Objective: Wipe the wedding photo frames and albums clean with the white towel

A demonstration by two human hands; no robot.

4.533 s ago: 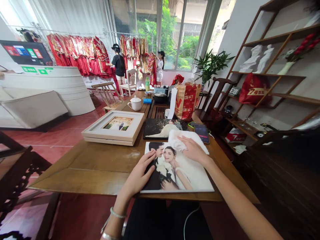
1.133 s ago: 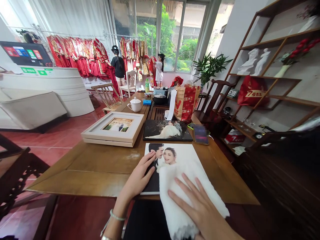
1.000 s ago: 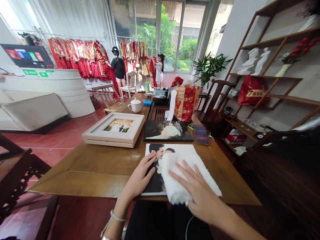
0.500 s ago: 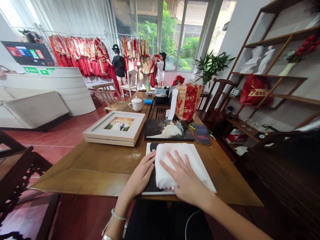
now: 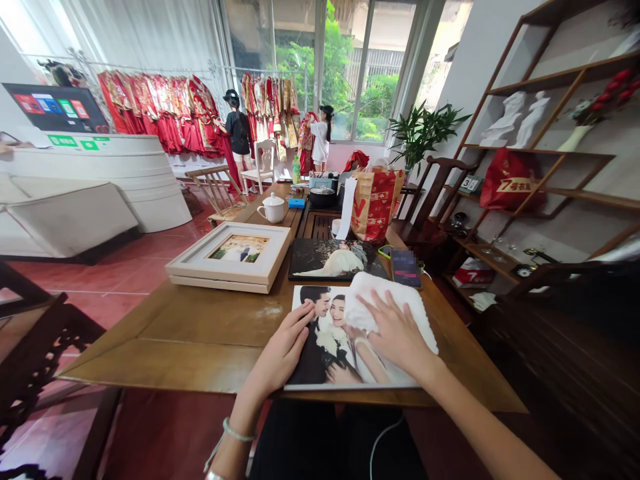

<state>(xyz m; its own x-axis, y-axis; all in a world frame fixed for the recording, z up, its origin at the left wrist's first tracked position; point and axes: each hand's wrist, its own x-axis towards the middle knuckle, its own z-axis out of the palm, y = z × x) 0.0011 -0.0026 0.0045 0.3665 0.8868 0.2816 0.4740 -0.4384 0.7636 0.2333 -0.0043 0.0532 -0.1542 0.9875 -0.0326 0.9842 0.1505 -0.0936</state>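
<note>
Pressing down with your right grip, you hold its fingers spread flat over a white cloth, which covers the far right corner of the photo print. Your left grip lies across the print's left edge, fingers close together and thumb apart. That print, showing a couple in black and white, sits along the near edge of the wooden surface, right of its middle.

Reading what you can: the red bag on the shelving bears a "7" followed by Chinese characters, a lower bag shows another "7", and a small calendar block begins with "3". White "W" lettering marks the paper bag toward the surface's far end. Your phone has its screen lit near the right edge, text illegible.

Pale picture frames are stacked by the left edge; a dark photo panel lies just beyond your print. Past the far edge, two people stand at racks of red garments before tall windows, above red floor tiles.
</note>
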